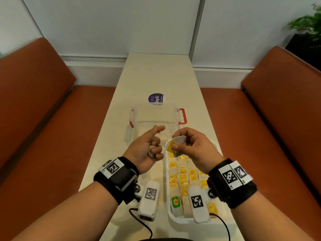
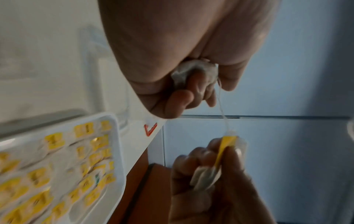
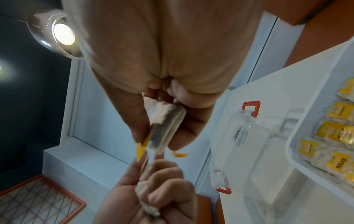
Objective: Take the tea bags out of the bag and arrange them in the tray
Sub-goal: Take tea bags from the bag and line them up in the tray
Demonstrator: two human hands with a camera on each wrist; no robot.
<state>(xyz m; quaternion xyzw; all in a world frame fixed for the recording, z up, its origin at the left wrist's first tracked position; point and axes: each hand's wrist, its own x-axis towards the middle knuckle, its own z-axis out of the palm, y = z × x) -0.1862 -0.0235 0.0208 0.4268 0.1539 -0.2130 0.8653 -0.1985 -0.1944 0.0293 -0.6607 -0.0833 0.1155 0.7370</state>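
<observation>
Both hands are raised above the table, just in front of the clear box. My left hand (image 1: 155, 145) grips a crumpled white tea bag (image 2: 191, 71) in its curled fingers, with the index finger stretched out. A thin string (image 2: 222, 109) runs from that bag to a yellow tag (image 2: 225, 144) at my right hand (image 1: 180, 142). The right hand pinches a second white tea bag (image 3: 166, 125) and the tag (image 3: 141, 150) between thumb and fingers. Below the right wrist lies the white tray (image 1: 169, 215), filled with several rows of yellow-tagged tea bags (image 1: 182, 173).
A clear plastic box (image 1: 156, 115) with red latches stands behind the hands, with a purple round label (image 1: 155, 99) past it. The narrow white table (image 1: 156, 75) runs between two orange benches (image 1: 43, 119). A plant (image 1: 309, 26) is at the far right.
</observation>
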